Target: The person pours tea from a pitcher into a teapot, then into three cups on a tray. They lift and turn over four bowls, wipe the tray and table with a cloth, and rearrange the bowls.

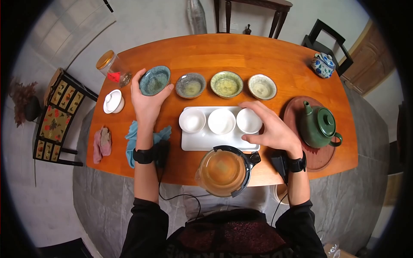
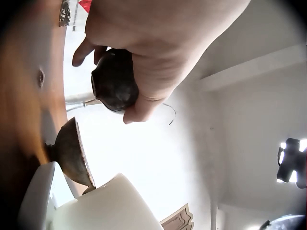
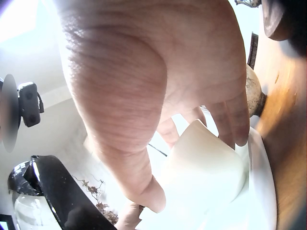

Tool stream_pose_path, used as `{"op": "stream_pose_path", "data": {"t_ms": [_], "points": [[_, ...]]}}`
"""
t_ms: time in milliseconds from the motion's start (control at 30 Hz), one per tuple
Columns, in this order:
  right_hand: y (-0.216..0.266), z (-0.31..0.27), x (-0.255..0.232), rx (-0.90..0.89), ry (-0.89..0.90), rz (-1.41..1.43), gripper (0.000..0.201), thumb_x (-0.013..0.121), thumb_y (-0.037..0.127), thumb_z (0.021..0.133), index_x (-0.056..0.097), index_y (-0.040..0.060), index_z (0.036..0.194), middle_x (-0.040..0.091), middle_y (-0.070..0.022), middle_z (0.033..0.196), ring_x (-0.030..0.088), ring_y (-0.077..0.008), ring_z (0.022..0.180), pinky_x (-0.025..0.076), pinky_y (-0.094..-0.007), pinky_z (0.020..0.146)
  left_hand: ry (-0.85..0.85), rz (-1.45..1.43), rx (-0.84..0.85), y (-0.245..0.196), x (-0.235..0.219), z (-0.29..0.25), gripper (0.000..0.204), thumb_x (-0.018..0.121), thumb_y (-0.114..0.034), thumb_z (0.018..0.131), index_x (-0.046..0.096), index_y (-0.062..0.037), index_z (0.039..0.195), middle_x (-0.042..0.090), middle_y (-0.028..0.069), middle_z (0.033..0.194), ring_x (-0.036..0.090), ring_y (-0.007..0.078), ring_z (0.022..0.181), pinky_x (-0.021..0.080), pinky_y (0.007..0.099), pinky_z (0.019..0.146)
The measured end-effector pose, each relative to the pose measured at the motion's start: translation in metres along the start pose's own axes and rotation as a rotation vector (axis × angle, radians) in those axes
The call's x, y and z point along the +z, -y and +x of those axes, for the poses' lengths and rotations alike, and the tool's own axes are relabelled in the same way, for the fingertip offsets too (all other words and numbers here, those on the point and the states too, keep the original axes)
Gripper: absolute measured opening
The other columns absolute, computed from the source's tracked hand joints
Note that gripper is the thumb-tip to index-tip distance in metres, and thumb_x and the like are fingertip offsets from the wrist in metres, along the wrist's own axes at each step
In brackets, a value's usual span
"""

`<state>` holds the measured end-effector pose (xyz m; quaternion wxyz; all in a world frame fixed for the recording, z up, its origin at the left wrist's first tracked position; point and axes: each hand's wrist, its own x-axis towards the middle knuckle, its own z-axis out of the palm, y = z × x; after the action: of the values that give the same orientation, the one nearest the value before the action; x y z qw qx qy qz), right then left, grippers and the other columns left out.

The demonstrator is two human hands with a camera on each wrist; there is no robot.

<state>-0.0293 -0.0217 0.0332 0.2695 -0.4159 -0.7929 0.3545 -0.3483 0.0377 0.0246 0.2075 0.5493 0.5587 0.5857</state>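
Note:
My left hand (image 1: 148, 101) grips a blue-green glazed teacup (image 1: 155, 80), thumb on one side and fingers on the other. It is raised at the table's left; its dark outside shows in the left wrist view as a dark cup (image 2: 117, 81). Over the right end of a white tray (image 1: 219, 145), my right hand (image 1: 275, 127) spreads around a white cup (image 1: 248, 121), fingers at its far side and thumb at its near side. Two more white cups, one in the middle (image 1: 221, 121) and one at left (image 1: 192, 120), stand on that tray.
A grey teacup (image 1: 190, 85), a green one (image 1: 226, 84) and a pale one (image 1: 262, 87) stand behind the tray. A glass pitcher (image 1: 222, 171) is at the near edge. Right is a green teapot (image 1: 320, 127); left are a lidded white bowl (image 1: 113, 102) and blue cloth (image 1: 131, 146).

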Motion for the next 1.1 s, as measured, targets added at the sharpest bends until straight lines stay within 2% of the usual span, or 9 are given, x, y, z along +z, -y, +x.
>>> {"op": "stream_pose_path", "data": {"t_ms": [33,167,233,333,533,833,867,1000,1100], "points": [[0.0,0.0,0.0,0.0,-0.002,-0.001,0.066,0.078,0.014,0.067,0.051,0.0047,0.127,0.057,-0.0137,0.115,0.056,-0.0294,0.108,0.045,-0.0358,0.094,0.04,-0.148,-0.026,-0.007,0.001,-0.002,0.077,0.087,-0.008,0.065,0.045,-0.0001,0.13,0.05,0.0142,0.126,0.053,0.0208,0.115,0.049,0.0328,0.093],[0.0,0.0,0.0,-0.001,-0.001,-0.006,0.065,0.078,0.014,0.068,0.051,0.0048,0.127,0.057,-0.0135,0.116,0.057,-0.0295,0.108,0.045,-0.0358,0.094,0.07,-0.198,0.045,-0.009,0.002,-0.004,0.081,0.086,-0.001,0.064,0.043,0.0012,0.133,0.05,0.0141,0.129,0.055,0.0192,0.114,0.05,0.0311,0.092],[0.001,0.001,-0.001,-0.005,0.004,-0.015,0.065,0.078,0.014,0.068,0.051,0.005,0.127,0.057,-0.0132,0.116,0.057,-0.0295,0.108,0.045,-0.0358,0.094,0.119,-0.302,0.091,-0.013,0.003,-0.008,0.084,0.079,0.004,0.066,0.039,-0.0009,0.139,0.053,0.0144,0.129,0.056,0.0234,0.117,0.049,0.0337,0.099],[0.0,0.001,-0.001,0.03,0.019,-0.012,0.065,0.078,0.013,0.068,0.051,0.0051,0.127,0.057,-0.0128,0.116,0.057,-0.0292,0.108,0.045,-0.0361,0.094,0.224,-0.526,-0.001,-0.025,0.004,-0.012,0.1,0.086,0.001,0.058,0.033,-0.0009,0.142,0.05,0.0175,0.133,0.056,0.0251,0.117,0.05,0.0373,0.1],[-0.002,0.001,0.0,0.023,0.017,-0.008,0.066,0.078,0.014,0.068,0.051,0.0051,0.127,0.057,-0.0133,0.117,0.056,-0.0291,0.11,0.045,-0.0362,0.095,0.45,-0.783,-0.04,-0.033,0.005,-0.019,0.113,0.087,0.0,0.055,0.022,-0.0015,0.147,0.045,0.0219,0.141,0.052,0.0312,0.125,0.048,0.0424,0.104],[-0.002,0.001,0.0,0.023,0.018,-0.025,0.067,0.079,0.014,0.067,0.051,0.0052,0.128,0.057,-0.0133,0.117,0.056,-0.0292,0.111,0.045,-0.0363,0.095,0.661,-0.95,-0.12,-0.033,0.013,-0.03,0.112,0.096,-0.014,0.043,0.034,-0.0015,0.137,0.045,0.0213,0.141,0.053,0.0294,0.124,0.047,0.0408,0.105],[-0.001,0.001,0.0,0.024,0.018,-0.025,0.067,0.079,0.014,0.067,0.051,0.0052,0.128,0.057,-0.0133,0.117,0.056,-0.0292,0.111,0.045,-0.0363,0.095,0.585,-0.907,-0.275,-0.047,0.013,-0.035,0.115,0.097,-0.015,0.04,0.035,-0.0014,0.136,0.045,0.0209,0.142,0.053,0.0284,0.124,0.046,0.0395,0.106],[0.0,0.001,-0.001,0.039,0.028,-0.009,0.067,0.079,0.014,0.067,0.051,0.005,0.128,0.057,-0.0131,0.116,0.057,-0.0289,0.11,0.045,-0.0358,0.095,0.748,-1.081,-0.232,-0.037,0.014,-0.037,0.117,0.098,-0.017,0.039,0.035,-0.0006,0.137,0.045,0.0209,0.142,0.053,0.0285,0.125,0.045,0.0393,0.106],[0.0,0.001,0.0,0.025,0.021,-0.001,0.066,0.077,0.013,0.068,0.051,0.0048,0.128,0.057,-0.015,0.115,0.056,-0.032,0.109,0.045,-0.0376,0.094,0.817,-0.887,-0.21,-0.038,0.014,-0.038,0.119,0.098,-0.023,0.042,0.034,0.0002,0.139,0.045,0.0214,0.142,0.052,0.0285,0.126,0.045,0.0391,0.106]]}}
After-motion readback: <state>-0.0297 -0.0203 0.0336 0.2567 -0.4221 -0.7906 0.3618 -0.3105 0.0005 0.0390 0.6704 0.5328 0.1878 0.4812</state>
